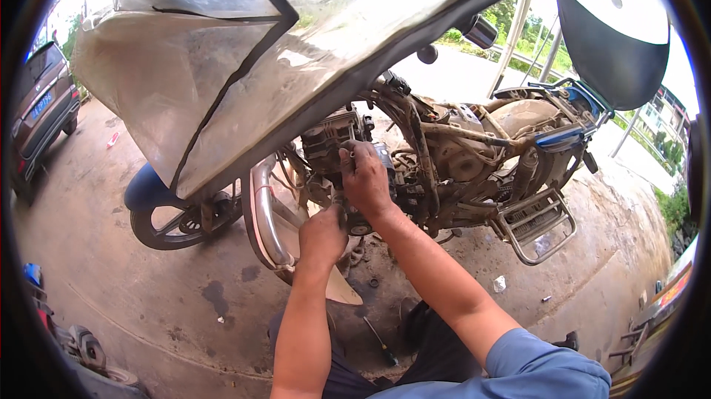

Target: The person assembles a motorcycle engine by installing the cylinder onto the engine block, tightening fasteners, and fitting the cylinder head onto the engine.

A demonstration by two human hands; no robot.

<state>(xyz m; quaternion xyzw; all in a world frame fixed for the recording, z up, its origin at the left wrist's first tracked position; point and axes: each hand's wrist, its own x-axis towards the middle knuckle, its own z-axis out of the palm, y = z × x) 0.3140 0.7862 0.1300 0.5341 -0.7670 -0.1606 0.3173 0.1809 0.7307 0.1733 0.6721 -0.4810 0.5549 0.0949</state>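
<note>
The motorcycle (468,126) is set across the middle of the view on the stained ground (185,325), with its engine (324,140) exposed, left of centre, directly in front of the person; the engine's side is touched by the right hand (364,177), which is placed higher, its fingers bent against the casing; whether a small part is pinched there or the casing is merely pressed cannot be told; the left hand (323,233) is held lower and just to the left, its fingers curled in toward the underside of the engine; its fingertips are hidden, so what is gripped, if anything, cannot be told; close beside the left wrist a curved silver tube (268,215) is seen; farther left the front wheel (164,236) is partly covered by a blue mudguard (148,189); the upper left of the view is filled by a clear, dirt-smeared plastic canopy (215,95) edged in black, by which the front of the motorcycle is overhung; to the right a metal side rack (535,223) is carried low on the frame; on the ground, between the person's legs, a screwdriver (389,356) is left lying; a crumpled white scrap (500,283) is seen below the rack; at the far left a dark car (53,73) is parked.
</note>
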